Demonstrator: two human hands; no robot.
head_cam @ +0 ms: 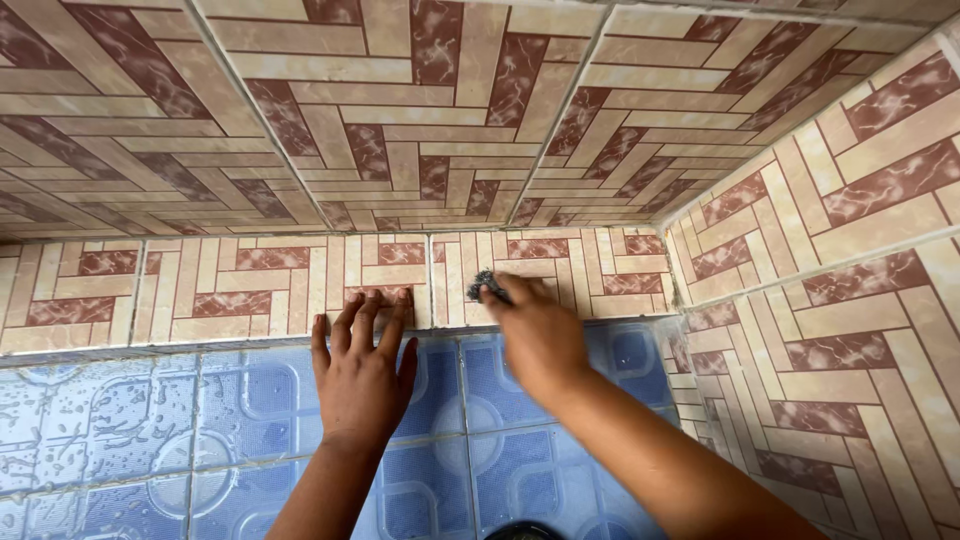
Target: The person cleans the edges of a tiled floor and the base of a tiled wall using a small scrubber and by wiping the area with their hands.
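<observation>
Down at the base of the wall, where the brown-and-cream patterned wall tiles (250, 285) meet the wet blue floor tiles (240, 400), the person is mid-scrub. Right hand (540, 335) is clamped on a small dark scouring pad (484, 285), fingers curled tight round it, and the pad is pressed against the bottom row of wall tile, just right of a vertical grout line (431, 280). Left hand (362, 375) holds nothing: fingers apart and flat, palm on the blue floor, fingertips touching the lower edge of the wall tile, apparently bracing. Both forearms come up from the bottom edge of the view. Floor looks beaded with water on the left side (drops plain on the lighter tiles). The corner with the side wall (850, 300) sits near, to the right of the pad. A dark round rim (522, 531) pokes in at the bottom edge, too cut off to tell what it is. Judging the step: scrubbing the bottom tile course along the joint with the floor. Next move, as I read it, calls for keeping firm pressure on the pad, working it along the row, with the braced hand shifted sideways as needed so it stays clear of the pad's path.
</observation>
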